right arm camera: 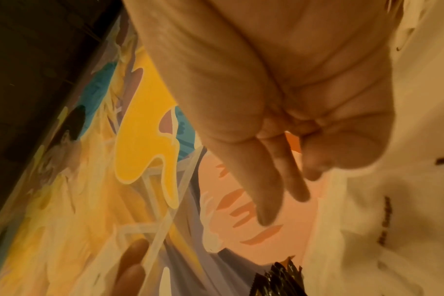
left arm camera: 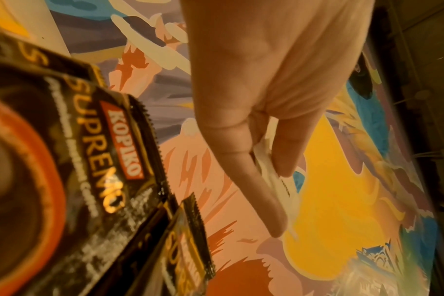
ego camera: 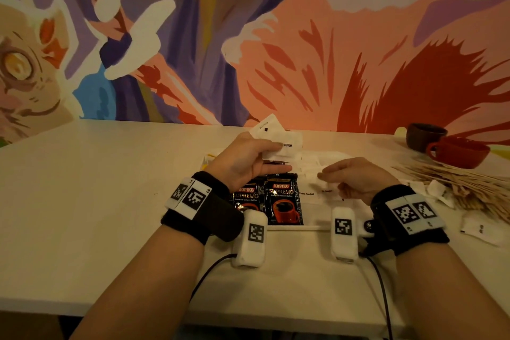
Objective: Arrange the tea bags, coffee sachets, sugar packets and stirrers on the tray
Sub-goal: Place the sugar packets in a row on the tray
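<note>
Above the tray [ego camera: 289,227], left fingers [ego camera: 271,146] pinch sugar packets [ego camera: 287,143].

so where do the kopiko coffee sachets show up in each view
Head: coffee sachets at centre, on the tray between the wrists.
Left wrist: lower left, close and blurred.
Right wrist: only serrated tops at bottom edge.
Shared landmark: the painted wall mural.
</note>
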A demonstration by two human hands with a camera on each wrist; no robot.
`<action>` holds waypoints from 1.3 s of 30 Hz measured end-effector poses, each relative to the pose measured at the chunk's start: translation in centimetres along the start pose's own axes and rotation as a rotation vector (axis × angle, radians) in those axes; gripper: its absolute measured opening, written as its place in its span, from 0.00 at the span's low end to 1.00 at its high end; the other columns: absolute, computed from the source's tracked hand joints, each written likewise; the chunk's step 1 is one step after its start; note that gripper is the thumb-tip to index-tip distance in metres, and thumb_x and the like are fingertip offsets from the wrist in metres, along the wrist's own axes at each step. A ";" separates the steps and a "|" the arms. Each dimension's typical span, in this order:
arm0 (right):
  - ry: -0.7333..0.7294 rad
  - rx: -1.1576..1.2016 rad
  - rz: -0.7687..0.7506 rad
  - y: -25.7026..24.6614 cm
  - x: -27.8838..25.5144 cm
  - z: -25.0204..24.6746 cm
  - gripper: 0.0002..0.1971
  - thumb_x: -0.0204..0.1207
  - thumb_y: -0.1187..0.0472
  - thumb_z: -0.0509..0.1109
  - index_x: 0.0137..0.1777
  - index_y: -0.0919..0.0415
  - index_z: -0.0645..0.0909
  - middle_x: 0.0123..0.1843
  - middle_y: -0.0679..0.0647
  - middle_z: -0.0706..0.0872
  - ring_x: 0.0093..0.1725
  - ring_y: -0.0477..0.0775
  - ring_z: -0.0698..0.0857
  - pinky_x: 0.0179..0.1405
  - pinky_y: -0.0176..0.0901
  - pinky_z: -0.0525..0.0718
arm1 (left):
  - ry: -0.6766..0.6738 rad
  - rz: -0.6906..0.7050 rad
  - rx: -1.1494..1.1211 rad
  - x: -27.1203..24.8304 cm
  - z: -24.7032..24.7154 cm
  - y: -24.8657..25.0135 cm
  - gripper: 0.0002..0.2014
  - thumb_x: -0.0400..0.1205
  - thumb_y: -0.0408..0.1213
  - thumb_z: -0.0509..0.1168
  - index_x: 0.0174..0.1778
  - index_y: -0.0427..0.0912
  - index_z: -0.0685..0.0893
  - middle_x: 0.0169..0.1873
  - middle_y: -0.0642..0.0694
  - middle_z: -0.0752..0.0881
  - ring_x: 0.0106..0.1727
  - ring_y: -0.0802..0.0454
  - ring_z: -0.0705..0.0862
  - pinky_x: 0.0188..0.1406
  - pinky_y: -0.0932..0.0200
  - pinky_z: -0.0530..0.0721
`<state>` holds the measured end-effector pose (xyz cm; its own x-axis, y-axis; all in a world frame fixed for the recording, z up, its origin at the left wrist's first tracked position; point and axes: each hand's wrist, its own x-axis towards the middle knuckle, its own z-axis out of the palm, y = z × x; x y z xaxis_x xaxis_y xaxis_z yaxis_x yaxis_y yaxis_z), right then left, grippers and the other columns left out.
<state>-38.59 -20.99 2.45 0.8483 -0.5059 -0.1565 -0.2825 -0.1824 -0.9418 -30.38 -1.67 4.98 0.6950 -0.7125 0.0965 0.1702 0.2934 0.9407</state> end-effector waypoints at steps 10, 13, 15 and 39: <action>-0.281 0.316 -0.502 -2.0 -3.0 1.5 0.18 0.59 0.70 0.73 0.52 0.63 0.83 0.38 0.56 0.83 0.30 0.48 0.83 0.28 0.36 0.84 | -0.024 0.021 0.051 -0.3 0.3 -0.2 0.12 0.78 0.18 0.63 0.53 0.35 0.82 0.48 0.38 0.87 0.49 0.43 0.89 0.40 0.58 0.90; -0.248 0.311 -0.506 -2.0 -2.9 1.7 0.18 0.58 0.76 0.73 0.49 0.64 0.83 0.35 0.55 0.86 0.30 0.47 0.85 0.29 0.34 0.85 | -0.033 0.017 0.034 -0.3 0.5 -0.3 0.11 0.79 0.20 0.63 0.53 0.37 0.82 0.48 0.39 0.88 0.48 0.44 0.89 0.39 0.58 0.90; -0.244 0.369 -0.493 -2.0 -2.8 1.5 0.17 0.57 0.76 0.72 0.48 0.66 0.82 0.33 0.54 0.87 0.29 0.47 0.85 0.28 0.33 0.84 | -0.029 0.022 0.009 -0.3 0.7 -0.1 0.07 0.83 0.27 0.60 0.52 0.37 0.82 0.47 0.40 0.88 0.48 0.46 0.89 0.37 0.58 0.90; -0.353 0.240 -0.376 -1.8 -2.9 2.4 0.13 0.64 0.67 0.72 0.50 0.65 0.85 0.40 0.56 0.91 0.37 0.50 0.89 0.35 0.37 0.87 | 0.037 0.229 0.355 -0.1 0.5 -0.3 0.11 0.71 0.21 0.73 0.37 0.41 0.81 0.31 0.47 0.85 0.41 0.46 0.85 0.48 0.51 0.86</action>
<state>-39.46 -17.11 3.90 0.9808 -0.1228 0.1512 0.1423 -0.0783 -0.9867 -30.86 -1.97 4.86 0.7125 -0.6293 0.3104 -0.2380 0.1995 0.9506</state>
